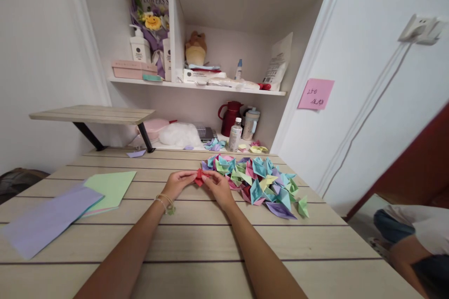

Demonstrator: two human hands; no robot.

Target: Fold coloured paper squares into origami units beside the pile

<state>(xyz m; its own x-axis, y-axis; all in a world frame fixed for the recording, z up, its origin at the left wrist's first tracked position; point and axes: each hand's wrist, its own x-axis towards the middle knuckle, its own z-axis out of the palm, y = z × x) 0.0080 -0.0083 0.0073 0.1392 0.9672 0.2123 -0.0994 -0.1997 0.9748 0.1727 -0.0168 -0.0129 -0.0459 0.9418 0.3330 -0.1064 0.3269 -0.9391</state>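
Note:
Between both hands is a small folded piece of red paper (199, 177), held above the middle of the table. My left hand (178, 183), with bracelets at its wrist, pinches the red paper from the left. From the other side, the thumb and fingers of my right hand (220, 189) close on it too. Just right of my right hand spreads a heap of folded paper boats (257, 182) in blue, green, pink, purple and yellow. Fingertips cover part of the red paper, so its exact shape is hard to tell.
Flat purple sheets (56, 217) and green sheets (110, 187) lie at the left of the table. A small raised shelf (93, 114) stands at the back left. A bottle (235, 135) and red jug (230, 119) stand behind the heap. Another person (410, 238) sits at the right.

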